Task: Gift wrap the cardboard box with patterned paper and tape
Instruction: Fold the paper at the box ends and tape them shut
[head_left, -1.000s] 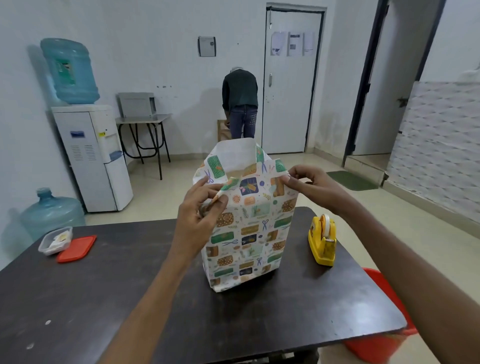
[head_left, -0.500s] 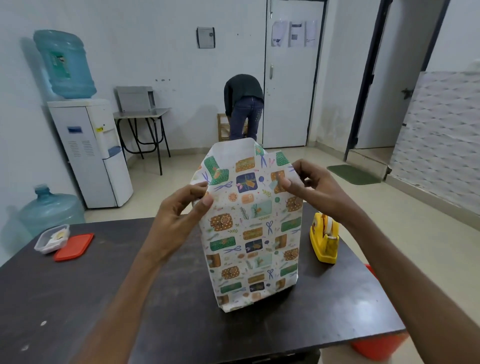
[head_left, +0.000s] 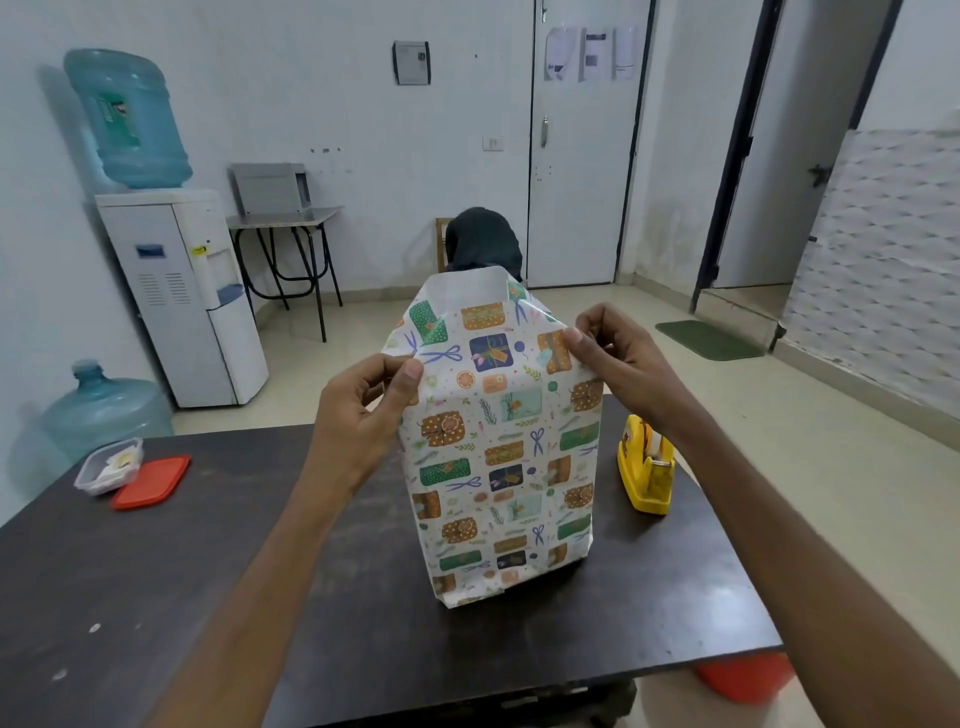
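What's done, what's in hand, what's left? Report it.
Done: the paper covers the sides, standing upright on the table. In hand: left hand and right hand pinch the open top's corners. Left: fold the top shut and tape it; the tape dispenser sits untouched.

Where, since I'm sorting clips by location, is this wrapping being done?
Probably an office or workplace back room: a water dispenser with a spare bottle beside it, notices stuck on the door, and a dark work table.

Room had plain white walls (head_left: 322, 93), a boxy white water dispenser (head_left: 171, 301) under a blue bottle (head_left: 130, 119) at 10 o'clock, closed white door (head_left: 576, 182) at 1 o'clock.
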